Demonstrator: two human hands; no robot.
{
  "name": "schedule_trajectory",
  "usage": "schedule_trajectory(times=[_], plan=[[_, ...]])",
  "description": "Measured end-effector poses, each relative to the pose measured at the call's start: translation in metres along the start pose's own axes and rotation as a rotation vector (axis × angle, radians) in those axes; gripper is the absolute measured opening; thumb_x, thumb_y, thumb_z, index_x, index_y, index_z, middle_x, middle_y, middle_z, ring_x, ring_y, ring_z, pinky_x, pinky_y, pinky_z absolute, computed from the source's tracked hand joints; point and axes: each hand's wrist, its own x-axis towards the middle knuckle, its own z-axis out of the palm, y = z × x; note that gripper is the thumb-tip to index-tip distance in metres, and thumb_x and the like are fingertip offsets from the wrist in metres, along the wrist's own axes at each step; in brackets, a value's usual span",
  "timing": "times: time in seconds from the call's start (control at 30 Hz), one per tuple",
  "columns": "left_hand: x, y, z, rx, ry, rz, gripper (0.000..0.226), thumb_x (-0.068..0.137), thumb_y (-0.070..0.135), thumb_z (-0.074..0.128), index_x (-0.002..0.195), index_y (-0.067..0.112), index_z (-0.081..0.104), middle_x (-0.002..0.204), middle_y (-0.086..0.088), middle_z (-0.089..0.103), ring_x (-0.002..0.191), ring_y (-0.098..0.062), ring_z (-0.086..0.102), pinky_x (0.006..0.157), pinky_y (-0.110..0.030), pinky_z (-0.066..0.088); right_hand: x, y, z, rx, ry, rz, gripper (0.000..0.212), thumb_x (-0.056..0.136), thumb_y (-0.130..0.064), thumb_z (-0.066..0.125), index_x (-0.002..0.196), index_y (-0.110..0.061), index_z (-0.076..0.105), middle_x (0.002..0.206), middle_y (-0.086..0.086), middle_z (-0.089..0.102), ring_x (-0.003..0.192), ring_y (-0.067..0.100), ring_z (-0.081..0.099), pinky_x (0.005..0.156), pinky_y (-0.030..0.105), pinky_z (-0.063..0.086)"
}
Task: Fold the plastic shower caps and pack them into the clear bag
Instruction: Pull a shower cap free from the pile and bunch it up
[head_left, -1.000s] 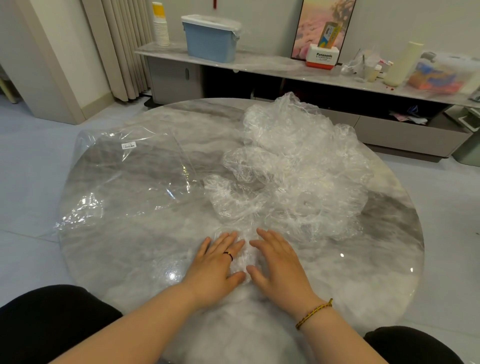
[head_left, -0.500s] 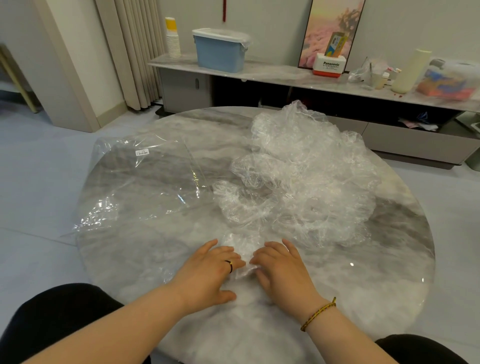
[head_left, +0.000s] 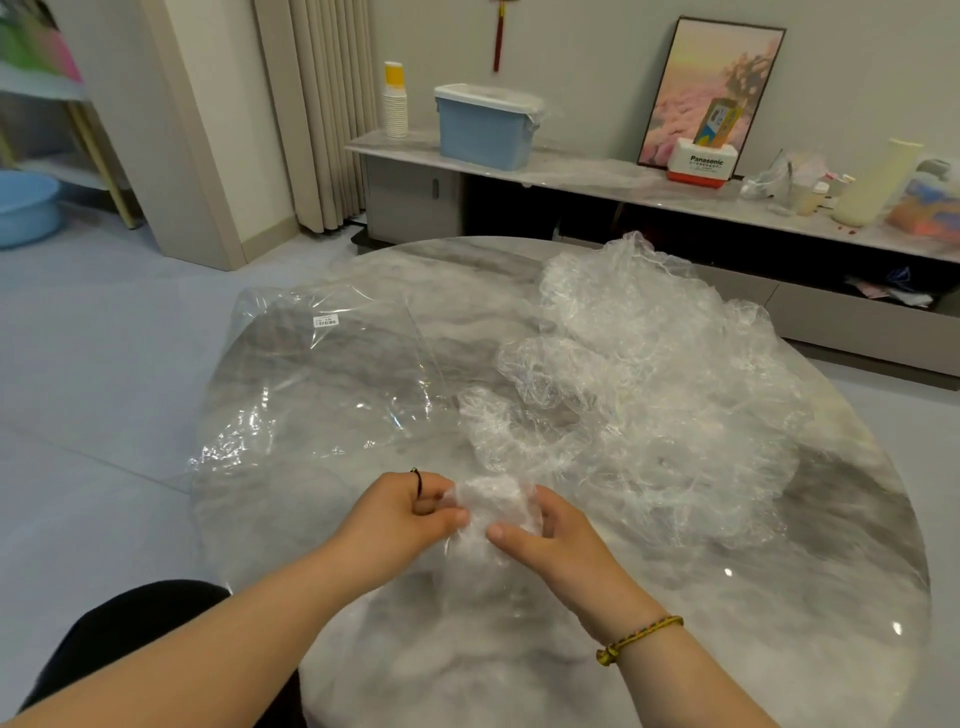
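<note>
One bunched shower cap is gripped by both hands just above the marble surface.
The fingers of the left hand are curled round the cap's left side, with the thumb pressed against it; the right hand is curled round its right side, with the thumb laid on the front; a dark ring is worn on the left hand and a braided bracelet on the right wrist; just behind the held cap a loose pile of shower caps is heaped on the right half of the surface; the clear bag is spread flat on the left half, with a small white label near its far edge; beyond, a blue box is seen on a low cabinet.
</note>
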Motion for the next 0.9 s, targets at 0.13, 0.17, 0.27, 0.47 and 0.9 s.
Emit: schedule_trajectory(times=[0.13, 0.17, 0.27, 0.47, 0.9], plan=[[0.011, 0.001, -0.018, -0.021, 0.079, -0.039, 0.024, 0.083, 0.001, 0.063, 0.079, 0.024, 0.061, 0.059, 0.012, 0.067, 0.060, 0.005, 0.063, 0.068, -0.012, 0.046, 0.028, -0.003, 0.014, 0.019, 0.028, 0.023, 0.022, 0.083, -0.011, 0.065, 0.091, 0.009, 0.060, 0.079, 0.005, 0.061, 0.071, 0.012, 0.057, 0.066, 0.022, 0.045], [0.016, -0.001, -0.023, 0.001, 0.100, -0.040, 0.023, 0.083, 0.006, 0.064, 0.084, 0.029, 0.060, 0.068, 0.011, 0.069, 0.068, 0.003, 0.064, 0.071, -0.012, 0.047, 0.035, -0.006, 0.016, 0.032, 0.031, 0.022, 0.009, 0.085, -0.007, 0.062, 0.083, 0.002, 0.063, 0.073, 0.001, 0.062, 0.066, 0.007, 0.057, 0.063, 0.018, 0.045], [0.035, -0.008, -0.038, 0.071, 0.174, -0.005, 0.023, 0.086, 0.016, 0.063, 0.091, 0.038, 0.057, 0.089, 0.012, 0.065, 0.088, -0.001, 0.062, 0.078, -0.010, 0.044, 0.060, -0.007, 0.014, 0.026, 0.052, -0.013, 0.021, 0.087, -0.004, 0.058, 0.067, -0.011, 0.055, 0.061, -0.005, 0.060, 0.055, 0.004, 0.053, 0.054, 0.013, 0.041], [0.067, -0.011, -0.070, 0.396, 0.314, -0.022, 0.024, 0.091, 0.023, 0.055, 0.080, 0.044, 0.055, 0.092, 0.014, 0.062, 0.091, -0.005, 0.056, 0.081, -0.018, 0.042, 0.089, -0.001, 0.021, -0.053, 0.016, -0.041, 0.021, 0.085, -0.009, 0.060, 0.065, -0.011, 0.055, 0.055, -0.008, 0.052, 0.052, 0.003, 0.045, 0.053, 0.013, 0.038], [0.064, -0.029, -0.129, 0.995, 0.151, -0.277, 0.020, 0.086, 0.034, 0.060, 0.105, 0.033, 0.064, 0.146, 0.009, 0.032, 0.136, -0.008, 0.025, 0.108, -0.020, 0.016, 0.129, -0.022, 0.059, -0.339, -0.177, -0.212, 0.026, 0.087, -0.006, 0.052, 0.072, -0.027, 0.055, 0.086, -0.015, 0.055, 0.078, -0.005, 0.053, 0.080, 0.017, 0.043]])
